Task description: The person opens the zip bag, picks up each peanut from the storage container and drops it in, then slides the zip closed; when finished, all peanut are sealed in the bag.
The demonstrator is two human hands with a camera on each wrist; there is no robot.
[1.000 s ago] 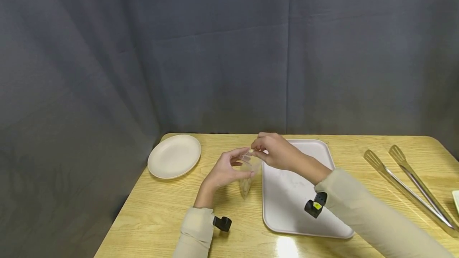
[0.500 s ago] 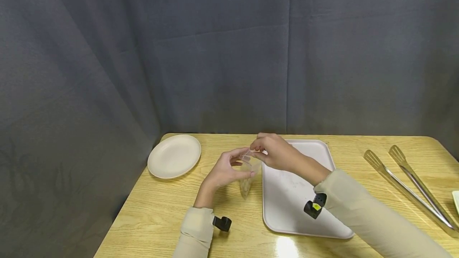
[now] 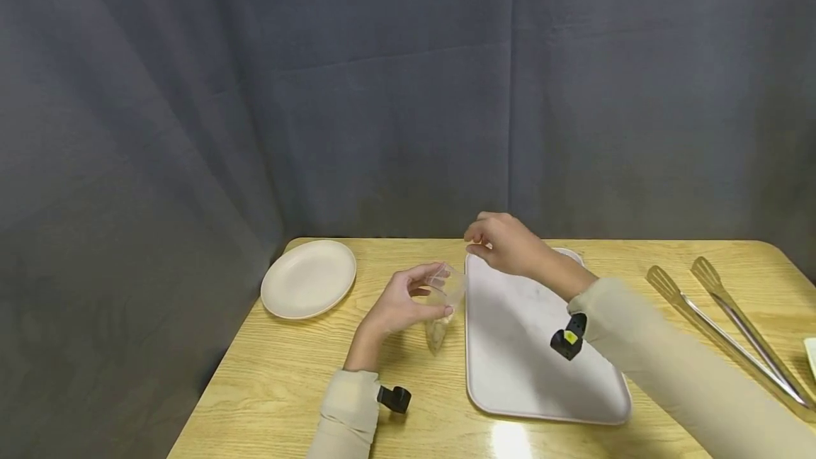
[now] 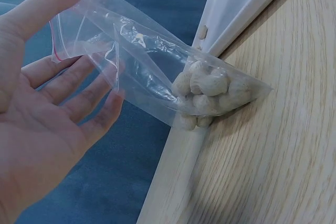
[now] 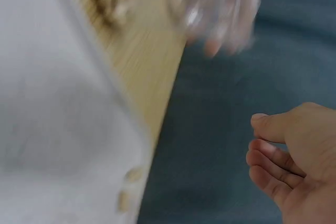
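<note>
Head view: a dark grey curtain [image 3: 382,91] hangs behind a wood-grain table [image 3: 274,395]. On the table, right of centre, lies a pale rectangular tray [image 3: 529,381]. Metal tongs [image 3: 739,348] rest to its right, arms spread, slotted ends pointing away from the person. A cream plate [image 3: 309,279] sits near the far left corner of the table.

Right hand [image 3: 506,243] is raised over the far left corner of the tray, well apart from the plate; its fingers are loosely bent, thumb apart from the forefinger, nothing visible between them. Left hand [image 3: 398,303] holds a transparent bag [image 4: 142,51] at its gaping mouth, thumb on one side, fingers spread on the other. The bag hangs over the table just beside the left edge of the tray, tapered corner down; whether that corner touches the wood cannot be told.

Several pale, rounded pieces [image 4: 212,85] are gathered in the lower end of the bag. Two small tan bits [image 5: 123,201], blurred, show at the tray's edge in the right wrist view.
</note>
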